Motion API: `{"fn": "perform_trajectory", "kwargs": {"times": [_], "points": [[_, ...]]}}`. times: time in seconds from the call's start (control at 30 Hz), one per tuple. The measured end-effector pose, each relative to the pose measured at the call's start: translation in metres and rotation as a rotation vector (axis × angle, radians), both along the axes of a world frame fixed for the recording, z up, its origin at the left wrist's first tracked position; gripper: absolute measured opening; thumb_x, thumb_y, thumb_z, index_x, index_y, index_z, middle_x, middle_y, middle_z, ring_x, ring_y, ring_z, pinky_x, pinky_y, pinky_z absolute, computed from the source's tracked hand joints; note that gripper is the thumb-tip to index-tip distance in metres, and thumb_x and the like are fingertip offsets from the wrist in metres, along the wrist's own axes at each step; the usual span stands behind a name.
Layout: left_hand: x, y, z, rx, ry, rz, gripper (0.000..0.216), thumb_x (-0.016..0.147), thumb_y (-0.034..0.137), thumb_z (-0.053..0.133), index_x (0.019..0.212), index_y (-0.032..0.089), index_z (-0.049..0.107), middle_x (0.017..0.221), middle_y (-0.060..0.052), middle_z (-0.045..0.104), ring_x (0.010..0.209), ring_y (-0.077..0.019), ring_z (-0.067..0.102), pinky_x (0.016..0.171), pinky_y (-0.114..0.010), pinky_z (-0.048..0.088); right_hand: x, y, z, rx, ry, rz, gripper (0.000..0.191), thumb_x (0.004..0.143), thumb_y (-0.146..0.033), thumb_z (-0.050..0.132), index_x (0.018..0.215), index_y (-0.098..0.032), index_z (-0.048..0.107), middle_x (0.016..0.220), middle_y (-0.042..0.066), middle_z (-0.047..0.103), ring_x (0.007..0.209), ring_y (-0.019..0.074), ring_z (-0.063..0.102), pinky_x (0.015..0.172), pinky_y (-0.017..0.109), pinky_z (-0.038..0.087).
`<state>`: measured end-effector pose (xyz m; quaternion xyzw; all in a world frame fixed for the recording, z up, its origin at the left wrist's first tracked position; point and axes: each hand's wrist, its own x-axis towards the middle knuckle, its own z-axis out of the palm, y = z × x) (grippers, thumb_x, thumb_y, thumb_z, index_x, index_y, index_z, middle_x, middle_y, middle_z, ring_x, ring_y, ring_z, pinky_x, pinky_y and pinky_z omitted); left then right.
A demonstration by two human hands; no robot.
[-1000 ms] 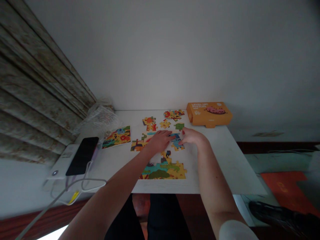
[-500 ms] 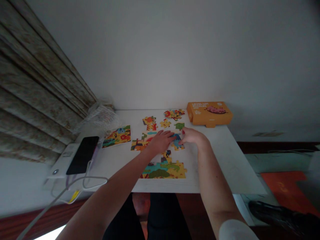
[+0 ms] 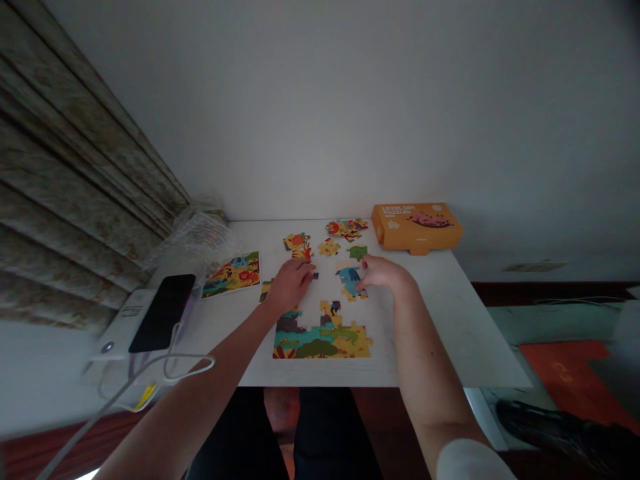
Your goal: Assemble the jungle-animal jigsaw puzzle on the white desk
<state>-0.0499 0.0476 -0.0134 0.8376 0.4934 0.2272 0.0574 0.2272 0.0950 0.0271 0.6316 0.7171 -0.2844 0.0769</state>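
Observation:
My left hand [image 3: 293, 283] is palm down over the joined puzzle section [image 3: 265, 291] on the left and hides most of it. Its fingers are bent together, and a dark blue bit of a puzzle piece [image 3: 315, 275] shows at their tips. My right hand [image 3: 385, 273] has its thumb and fingers closed at the right edge of the blue elephant puzzle pieces [image 3: 349, 277], which lie flat. Closer to me is a larger joined section [image 3: 320, 343] with crocodiles and a green bush. A green puzzle piece [image 3: 357, 253] lies just beyond my right fingertips.
Farther back lie a yellow piece [image 3: 329, 247], orange animal pieces [image 3: 299, 245] and a pile of pieces [image 3: 346, 229]. An orange puzzle box [image 3: 417, 227] stands at back right. On the left are a picture card [image 3: 233, 274], bubble wrap [image 3: 200, 233], a phone [image 3: 163, 312] and a white cable [image 3: 150, 363].
My left hand has moved left, away from the elephant pieces, onto the left section, and its fingers have drawn in. My right hand stays beside the elephant, which is now more exposed.

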Motion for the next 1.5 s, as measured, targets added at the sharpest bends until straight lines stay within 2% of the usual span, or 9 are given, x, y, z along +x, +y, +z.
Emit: {"fn": "perform_trajectory", "kwargs": {"times": [0.13,0.23,0.37,0.5,0.73,1.0,1.17,1.33,1.5], "points": [[-0.021,-0.019,-0.004,0.002,0.043,0.0,0.03,0.104,0.027,0.045,0.121,0.021,0.069,0.13,-0.01,0.068,0.124,-0.0247,0.061,0.114,-0.051,0.045,0.0,-0.001,0.004,-0.007,-0.006,-0.002,0.061,0.063,-0.039,0.091,0.114,-0.02,0.064,0.101,0.007,0.071,0.087,0.0239,0.067,0.066,0.028,0.045],[-0.03,-0.029,-0.009,-0.01,0.05,0.038,0.034,0.105,0.029,0.043,0.127,0.022,0.067,0.138,-0.01,0.065,0.129,-0.0252,0.059,0.117,-0.053,0.042,-0.002,-0.003,0.008,0.046,0.073,0.045,0.059,0.065,-0.035,0.09,0.117,-0.021,0.063,0.103,0.006,0.071,0.09,0.0233,0.067,0.069,0.027,0.046],[-0.032,-0.032,-0.013,-0.001,0.023,0.073,0.033,0.103,0.027,0.046,0.127,0.022,0.068,0.137,-0.01,0.066,0.126,-0.0248,0.061,0.115,-0.05,0.047,-0.011,-0.005,0.009,0.098,0.227,0.132,0.064,0.066,-0.025,0.089,0.124,-0.024,0.063,0.111,0.005,0.071,0.096,0.0221,0.068,0.077,0.027,0.048],[-0.03,-0.032,-0.012,0.006,0.005,0.084,0.033,0.099,0.02,0.049,0.124,0.02,0.07,0.132,-0.01,0.069,0.123,-0.0248,0.063,0.111,-0.049,0.051,-0.019,-0.006,0.007,0.053,0.219,0.135,0.062,0.066,-0.019,0.088,0.123,-0.025,0.064,0.107,0.004,0.072,0.096,0.0226,0.069,0.078,0.028,0.05],[-0.03,-0.034,-0.012,-0.019,0.01,0.099,0.037,0.093,0.015,0.052,0.124,0.021,0.071,0.132,-0.009,0.069,0.123,-0.0251,0.063,0.111,-0.049,0.052,-0.02,-0.008,0.008,0.015,0.153,0.07,0.063,0.069,-0.025,0.087,0.125,-0.025,0.06,0.096,0.003,0.072,0.084,0.0227,0.069,0.07,0.029,0.048],[-0.029,-0.033,-0.011,-0.024,0.01,0.098,0.037,0.092,0.015,0.052,0.124,0.023,0.071,0.131,-0.008,0.069,0.122,-0.0245,0.064,0.11,-0.049,0.053,-0.019,-0.008,0.006,-0.002,0.163,0.046,0.062,0.069,-0.025,0.086,0.124,-0.025,0.058,0.095,0.003,0.072,0.084,0.0222,0.069,0.068,0.029,0.047],[-0.029,-0.033,-0.012,-0.025,0.011,0.1,0.037,0.093,0.014,0.051,0.124,0.021,0.071,0.132,-0.009,0.069,0.123,-0.0251,0.063,0.11,-0.049,0.052,-0.02,-0.009,0.007,-0.001,0.152,-0.012,0.061,0.072,-0.028,0.085,0.126,-0.022,0.056,0.099,0.006,0.073,0.088,0.0241,0.069,0.069,0.03,0.047],[-0.029,-0.033,-0.013,-0.018,0.001,0.103,0.036,0.094,0.015,0.052,0.123,0.022,0.071,0.132,-0.009,0.069,0.122,-0.0249,0.064,0.109,-0.049,0.053,-0.021,-0.01,0.011,0.024,0.16,-0.023,0.072,0.071,-0.027,0.086,0.133,-0.024,0.052,0.107,0.008,0.074,0.093,0.0268,0.07,0.073,0.032,0.049],[-0.029,-0.033,-0.012,-0.016,0.012,0.117,0.035,0.095,0.015,0.05,0.122,0.022,0.072,0.13,-0.008,0.07,0.121,-0.0244,0.064,0.109,-0.047,0.053,-0.02,-0.01,0.01,-0.008,0.156,0.001,0.068,0.074,-0.029,0.084,0.134,-0.024,0.052,0.098,0.006,0.074,0.088,0.026,0.071,0.07,0.031,0.049]]}}
